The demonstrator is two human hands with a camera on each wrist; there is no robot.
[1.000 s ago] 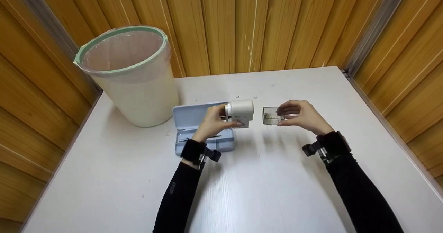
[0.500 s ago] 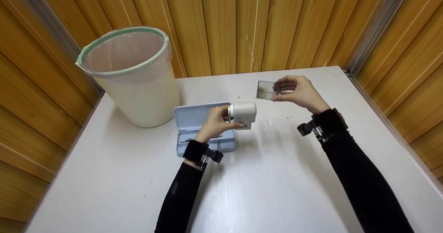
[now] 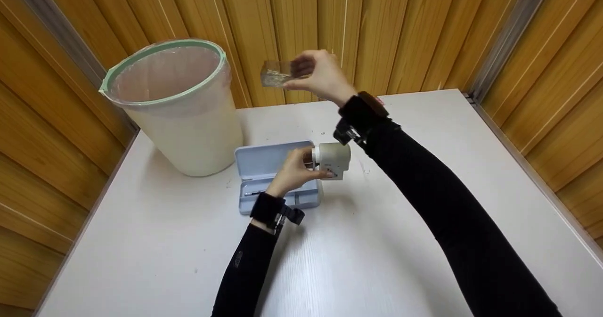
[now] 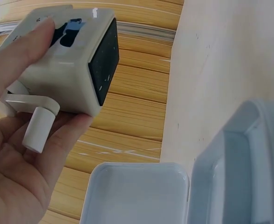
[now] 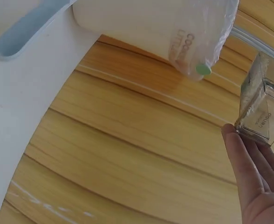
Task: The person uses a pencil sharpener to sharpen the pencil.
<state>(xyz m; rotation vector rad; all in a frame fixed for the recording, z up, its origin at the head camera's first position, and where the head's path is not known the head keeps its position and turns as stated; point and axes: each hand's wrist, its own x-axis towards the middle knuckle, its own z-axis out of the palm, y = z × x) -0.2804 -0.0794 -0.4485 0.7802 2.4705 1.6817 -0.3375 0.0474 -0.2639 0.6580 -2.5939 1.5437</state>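
My left hand (image 3: 293,171) grips a white crank pencil sharpener (image 3: 335,156) on its side, above the table's middle. The left wrist view shows the thumb on its printed face, fingers beneath, the crank handle (image 4: 39,128) near the palm, and a dark base. Higher up, at the back wall, my right hand (image 3: 322,74) pinches the clear shavings drawer (image 3: 272,74) between thumb and fingers. Pale shavings show through its wall in the head view. The drawer is to the right of the trash bin (image 3: 188,133), apart from it.
The tall bin has a green rim and a pink plastic liner. Behind my left hand lies a blue pencil case (image 3: 252,160) with its lid up, a thin pencil-like item (image 3: 254,193) inside. Wood-panelled walls (image 3: 414,39) enclose the white table (image 3: 155,246).
My right hand has lifted the shavings drawer up from beside the sharpener and swung it left toward the bin. The left hand and sharpener have stayed nearly in place.
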